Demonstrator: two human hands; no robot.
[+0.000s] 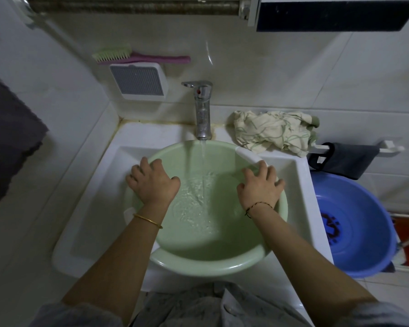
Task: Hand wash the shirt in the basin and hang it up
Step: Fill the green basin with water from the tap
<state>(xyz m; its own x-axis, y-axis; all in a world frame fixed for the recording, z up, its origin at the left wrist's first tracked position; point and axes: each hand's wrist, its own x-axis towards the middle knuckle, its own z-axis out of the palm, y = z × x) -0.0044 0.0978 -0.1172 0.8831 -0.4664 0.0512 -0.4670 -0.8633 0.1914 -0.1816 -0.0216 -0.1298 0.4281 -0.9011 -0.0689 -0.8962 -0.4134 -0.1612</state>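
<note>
A pale green basin (pixel 213 263) sits in the white sink (pixel 85 223) under the chrome tap (pixel 202 109). Water streams from the tap into the basin, which holds shallow rippling water. My left hand (pixel 152 182) grips the basin's left rim, fingers curled over the edge. On the right rim rests my right hand (pixel 260 185), fingers over the edge beside a white handle patch. The shirt (pixel 273 131), cream with green line patterns, lies crumpled on the sink ledge at the back right, apart from both hands.
A blue basin (pixel 354 227) stands on the floor to the right of the sink. A dark cloth (pixel 345 159) hangs on a white rail above it. A brush (pixel 137 56) and a white soap dish (pixel 139 81) sit on the wall. A dark towel (pixel 7 138) hangs at left.
</note>
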